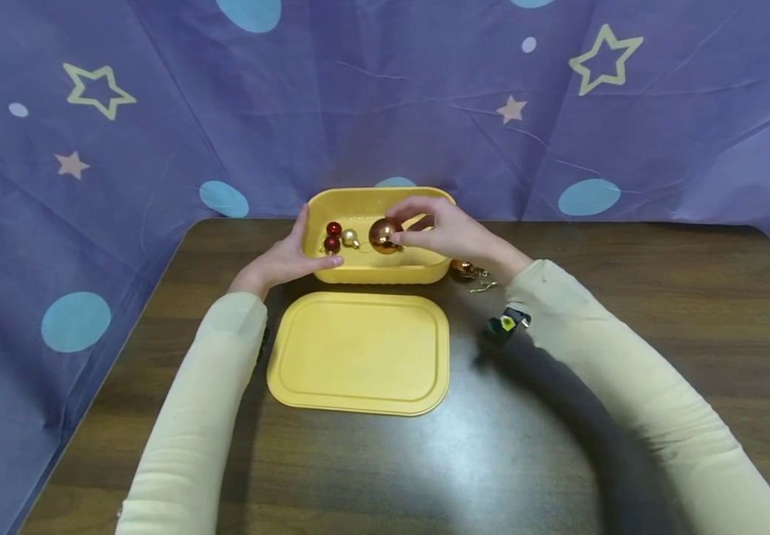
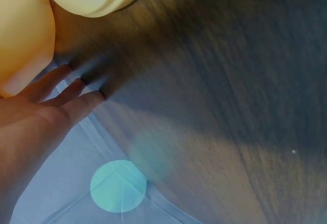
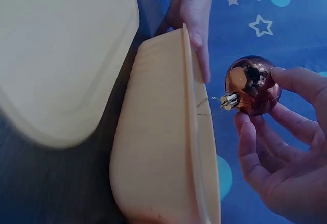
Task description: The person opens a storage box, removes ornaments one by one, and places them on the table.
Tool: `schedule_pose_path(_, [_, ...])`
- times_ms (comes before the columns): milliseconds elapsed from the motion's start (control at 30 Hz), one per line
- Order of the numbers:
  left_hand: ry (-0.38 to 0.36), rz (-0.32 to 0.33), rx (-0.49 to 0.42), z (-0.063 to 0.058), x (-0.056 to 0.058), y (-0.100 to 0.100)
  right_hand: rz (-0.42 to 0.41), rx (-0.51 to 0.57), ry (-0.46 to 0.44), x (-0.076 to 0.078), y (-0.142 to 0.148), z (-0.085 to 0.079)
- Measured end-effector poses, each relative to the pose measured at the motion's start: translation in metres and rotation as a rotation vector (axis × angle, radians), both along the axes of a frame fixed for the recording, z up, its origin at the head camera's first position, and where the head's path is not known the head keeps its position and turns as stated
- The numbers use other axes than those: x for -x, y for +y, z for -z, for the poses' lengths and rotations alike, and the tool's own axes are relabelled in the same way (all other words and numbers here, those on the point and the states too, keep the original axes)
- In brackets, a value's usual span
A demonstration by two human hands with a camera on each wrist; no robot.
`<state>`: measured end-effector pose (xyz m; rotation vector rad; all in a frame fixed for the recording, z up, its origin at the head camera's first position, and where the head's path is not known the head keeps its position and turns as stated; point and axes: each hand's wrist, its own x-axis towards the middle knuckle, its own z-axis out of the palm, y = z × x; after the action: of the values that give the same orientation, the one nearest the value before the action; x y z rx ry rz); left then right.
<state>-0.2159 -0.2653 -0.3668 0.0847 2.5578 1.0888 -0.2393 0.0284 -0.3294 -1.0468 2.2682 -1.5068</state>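
Note:
My right hand (image 1: 448, 227) pinches a shiny copper Christmas bauble (image 1: 385, 235) over the yellow plastic box (image 1: 385, 275). In the right wrist view the bauble (image 3: 251, 83) has a gold cap and a thin thread loop. At the box's left end, my left hand (image 1: 285, 256) holds the wall, thumb over the rim and fingers outside. Three of those fingers show stretched in the left wrist view. Inside the box lie a red bauble (image 1: 334, 229), a dark red bauble (image 1: 331, 244) and a small pale gold bauble (image 1: 350, 238).
A yellow lid (image 1: 361, 353) lies flat on the wooden table (image 1: 492, 461) in front of the box. Right of the box, partly behind my right wrist, sit another copper bauble (image 1: 463, 268) and some gold pieces (image 1: 484, 285). A purple patterned cloth (image 1: 385, 96) hangs behind.

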Motion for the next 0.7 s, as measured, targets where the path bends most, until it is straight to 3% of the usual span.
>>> schedule_pose_path(300, [-0.009, -0.007, 0.012, -0.001, 0.000, 0.001, 0.060, -0.107, -0.034, -0.012, 0.039, -0.005])
schedule_pose_path(700, [-0.005, -0.007, 0.009, -0.001, 0.000, 0.001, 0.019, -0.120, -0.017, -0.018, 0.076, 0.010])
